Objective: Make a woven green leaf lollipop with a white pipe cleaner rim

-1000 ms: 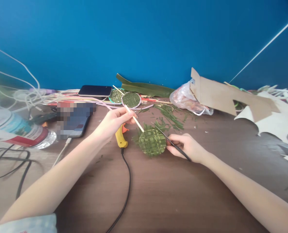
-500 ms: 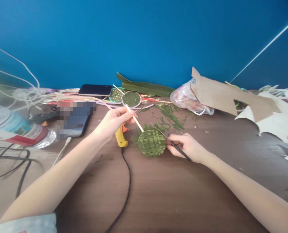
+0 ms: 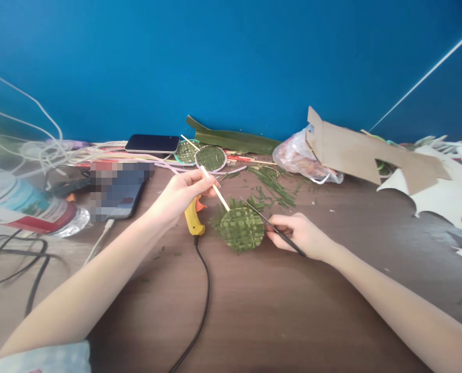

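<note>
My left hand (image 3: 194, 187) pinches a pale wooden stick (image 3: 223, 199) between thumb and fingers. The stick's lower end meets a round disc of woven green leaf strips (image 3: 241, 230), like a small hand fan, tilted just above the brown table. At the disc's right edge, my right hand (image 3: 295, 235) is closed around a slim dark pointed tool (image 3: 271, 227). Its thin tip reaches up and left over the disc's upper right rim; its exact kind is unclear. Behind the left hand's fingers a yellow glue gun (image 3: 194, 220) lies partly hidden.
A round woven fan with a pale purple rim (image 3: 211, 158), leaf scraps (image 3: 275, 186) and a long leaf (image 3: 234, 141) lie at the back. Phones (image 3: 153, 143), a plastic bottle (image 3: 32, 207) and cables stand left. Cut cardboard (image 3: 355, 147) and a plastic bag (image 3: 295, 155) lie right.
The woven disc and the dark tool have shifted very slightly left. Both hands keep their hold, and the rest looks the same.
</note>
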`<state>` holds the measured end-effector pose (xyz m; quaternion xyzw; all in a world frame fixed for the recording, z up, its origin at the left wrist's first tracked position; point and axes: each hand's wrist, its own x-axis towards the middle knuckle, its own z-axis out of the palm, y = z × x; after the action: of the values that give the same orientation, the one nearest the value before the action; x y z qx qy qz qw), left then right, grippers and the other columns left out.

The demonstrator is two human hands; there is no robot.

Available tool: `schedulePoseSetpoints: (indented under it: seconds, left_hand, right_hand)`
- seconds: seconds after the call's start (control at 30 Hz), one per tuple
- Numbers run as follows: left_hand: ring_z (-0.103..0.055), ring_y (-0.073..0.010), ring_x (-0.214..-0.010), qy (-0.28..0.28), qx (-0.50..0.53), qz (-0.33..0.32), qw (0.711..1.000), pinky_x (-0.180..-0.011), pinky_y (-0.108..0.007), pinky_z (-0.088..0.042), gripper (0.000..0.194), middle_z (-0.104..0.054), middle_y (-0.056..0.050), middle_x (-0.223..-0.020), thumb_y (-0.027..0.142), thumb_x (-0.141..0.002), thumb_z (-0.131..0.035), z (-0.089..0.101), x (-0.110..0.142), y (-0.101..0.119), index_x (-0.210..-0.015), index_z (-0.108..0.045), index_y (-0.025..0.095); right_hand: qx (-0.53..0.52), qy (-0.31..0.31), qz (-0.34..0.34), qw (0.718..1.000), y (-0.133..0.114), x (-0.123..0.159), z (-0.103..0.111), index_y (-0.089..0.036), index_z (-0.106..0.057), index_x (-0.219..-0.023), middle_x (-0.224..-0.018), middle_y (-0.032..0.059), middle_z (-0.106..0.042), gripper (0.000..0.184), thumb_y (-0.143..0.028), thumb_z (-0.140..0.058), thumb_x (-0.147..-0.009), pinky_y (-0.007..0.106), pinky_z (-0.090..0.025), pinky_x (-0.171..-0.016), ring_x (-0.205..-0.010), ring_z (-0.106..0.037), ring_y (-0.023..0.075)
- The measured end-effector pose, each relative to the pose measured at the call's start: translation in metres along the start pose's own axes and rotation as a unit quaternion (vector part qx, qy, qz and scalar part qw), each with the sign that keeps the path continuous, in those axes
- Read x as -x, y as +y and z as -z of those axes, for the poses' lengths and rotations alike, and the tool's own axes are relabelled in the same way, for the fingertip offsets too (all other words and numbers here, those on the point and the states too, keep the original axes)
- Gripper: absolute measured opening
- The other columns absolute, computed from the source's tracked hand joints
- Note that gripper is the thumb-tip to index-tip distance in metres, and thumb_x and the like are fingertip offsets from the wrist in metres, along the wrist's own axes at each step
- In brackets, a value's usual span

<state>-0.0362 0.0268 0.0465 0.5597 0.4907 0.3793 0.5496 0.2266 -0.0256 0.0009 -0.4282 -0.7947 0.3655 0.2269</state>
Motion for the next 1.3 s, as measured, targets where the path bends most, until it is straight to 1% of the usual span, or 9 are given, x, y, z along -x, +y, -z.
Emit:
schedulePoseSetpoints:
  seconds: [0.13,0.3,0.47,0.7,0.87,1.03,1.3]
  left_hand:
    - [-0.054,-0.0111,-0.059,-0.001,-0.013,-0.005,1.000,-0.048,-0.021,-0.046,0.028,-0.059,-0.001,-0.071,0.045,-0.073,-0.065,-0.0001,0.0005,0.0008,-0.079,-0.065,0.018]
    - [-0.053,-0.0104,-0.058,-0.003,-0.050,-0.011,0.999,-0.050,-0.021,-0.046,0.028,-0.061,-0.002,-0.071,0.045,-0.075,-0.063,-0.0016,0.0018,0.0031,-0.079,-0.065,0.017]
    - [-0.054,-0.0112,-0.062,-0.003,-0.057,-0.025,0.998,-0.050,-0.020,-0.044,0.028,-0.062,-0.002,-0.070,0.044,-0.075,-0.063,-0.0041,0.0028,0.0038,-0.078,-0.065,0.017]
    - [-0.053,-0.0104,-0.062,-0.007,-0.077,-0.034,0.996,-0.051,-0.019,-0.042,0.028,-0.061,-0.001,-0.069,0.045,-0.077,-0.061,-0.0063,0.0065,0.0092,-0.077,-0.065,0.017]
    - [-0.055,-0.0119,-0.064,0.002,-0.092,-0.032,0.995,-0.052,-0.020,-0.042,0.030,-0.062,-0.002,-0.072,0.046,-0.077,-0.060,-0.0061,0.0062,0.0088,-0.077,-0.065,0.016]
    - [-0.056,-0.0122,-0.065,0.004,-0.098,-0.036,0.995,-0.053,-0.020,-0.043,0.031,-0.063,-0.002,-0.073,0.047,-0.076,-0.060,-0.0061,0.0055,0.0083,-0.078,-0.065,0.016]
    - [-0.054,-0.0114,-0.064,0.003,-0.103,-0.032,0.994,-0.051,-0.019,-0.041,0.032,-0.061,-0.002,-0.071,0.048,-0.077,-0.060,-0.0069,0.0070,0.0096,-0.078,-0.064,0.016]
  right_hand:
    - [-0.007,-0.017,-0.012,1.000,-0.0024,0.0007,0.0019,-0.019,-0.043,-0.068,-0.055,-0.0064,-0.030,0.016,-0.027,-0.051,-0.080,0.020,-0.023,-0.047,-0.053,-0.022,0.0081]
    - [-0.013,-0.028,-0.019,0.999,-0.0042,0.0004,0.0029,-0.019,-0.042,-0.067,-0.055,-0.0065,-0.029,0.018,-0.028,-0.051,-0.080,0.021,-0.023,-0.046,-0.052,-0.022,0.0082]
    - [-0.014,-0.035,-0.020,0.999,-0.0041,0.0004,0.0025,-0.019,-0.043,-0.068,-0.055,-0.0064,-0.032,0.016,-0.028,-0.052,-0.079,0.020,-0.024,-0.046,-0.052,-0.023,0.0081]
    - [0.001,-0.041,-0.013,0.999,-0.0027,0.0015,0.0020,-0.019,-0.044,-0.068,-0.056,-0.0058,-0.034,0.018,-0.030,-0.051,-0.080,0.020,-0.025,-0.047,-0.053,-0.025,0.0080]
    - [0.007,-0.038,-0.009,0.999,-0.0042,0.0009,0.0024,-0.019,-0.044,-0.068,-0.056,-0.0058,-0.032,0.018,-0.030,-0.050,-0.080,0.020,-0.025,-0.047,-0.053,-0.024,0.0080]
    - [0.018,-0.035,0.002,0.999,-0.0041,0.0015,0.0018,-0.019,-0.045,-0.068,-0.056,-0.0060,-0.031,0.016,-0.028,-0.049,-0.081,0.019,-0.024,-0.047,-0.052,-0.023,0.0080]
    - [0.025,-0.037,0.007,0.999,-0.0034,-0.0007,0.0019,-0.018,-0.046,-0.068,-0.056,-0.0058,-0.031,0.014,-0.025,-0.049,-0.080,0.019,-0.024,-0.047,-0.053,-0.023,0.0080]
